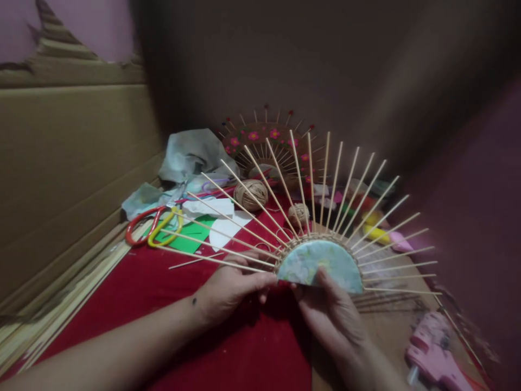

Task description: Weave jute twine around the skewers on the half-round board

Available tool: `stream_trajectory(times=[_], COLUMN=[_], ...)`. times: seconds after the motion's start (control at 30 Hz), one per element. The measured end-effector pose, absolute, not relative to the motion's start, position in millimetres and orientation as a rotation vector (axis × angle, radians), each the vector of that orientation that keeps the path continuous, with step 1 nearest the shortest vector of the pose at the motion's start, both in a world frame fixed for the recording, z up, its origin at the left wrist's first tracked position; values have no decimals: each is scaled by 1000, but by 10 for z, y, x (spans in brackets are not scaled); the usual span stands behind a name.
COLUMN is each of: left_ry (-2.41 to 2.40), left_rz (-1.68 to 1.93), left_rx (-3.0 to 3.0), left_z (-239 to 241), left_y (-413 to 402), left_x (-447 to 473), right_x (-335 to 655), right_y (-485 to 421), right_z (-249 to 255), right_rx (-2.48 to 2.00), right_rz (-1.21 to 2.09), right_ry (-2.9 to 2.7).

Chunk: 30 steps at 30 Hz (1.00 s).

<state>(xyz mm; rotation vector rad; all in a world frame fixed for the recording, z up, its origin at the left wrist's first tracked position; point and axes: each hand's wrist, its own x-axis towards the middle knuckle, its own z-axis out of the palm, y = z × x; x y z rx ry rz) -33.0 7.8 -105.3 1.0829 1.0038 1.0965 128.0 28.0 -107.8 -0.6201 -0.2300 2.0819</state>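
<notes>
A half-round fan frame (313, 262) is held up in front of me, its pale blue patterned base ringed at the curve by woven twine. Many thin wooden sticks spread outward from that edge. With thumb and fingers, my right hand (336, 320) pinches the straight lower edge of the base, the thumb lying on its face. At the base's left corner, my left hand (240, 285) grips the edge by the lowest sticks, with some fingers hidden behind them. Beyond the sticks lie a larger ball of twine (251, 195) and a smaller twine ball (298, 215).
Scissors with red and yellow handles (165, 228) lie left on green paper (193, 236). A pink glue gun (435, 350) rests on the board at lower right. A flower-decorated fan (264, 133) stands at the back. Cardboard (73, 190) walls the left side.
</notes>
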Motion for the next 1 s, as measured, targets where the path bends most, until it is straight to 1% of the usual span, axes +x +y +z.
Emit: stream_trajectory(times=[0.23,0.4,0.6,1.0], left_ry=[1038,1012,974,962], left_rz=[1174,1196,1200,1227], left_rx=[1054,895,748,778], left_z=[-1080,-1133,-1088,-1092], left_y=[43,68,104,144], left_x=[-303,-315,-344,-352], right_x=[1258,1282,1351,1383], right_y=[242,239,256,338], right_z=[-1076,-1110,-1095,-1064], right_rx=[-582,-566,-481,-549], right_rz=[2084,2000,1977,1961], right_ry=[-267,-358,-392,-290])
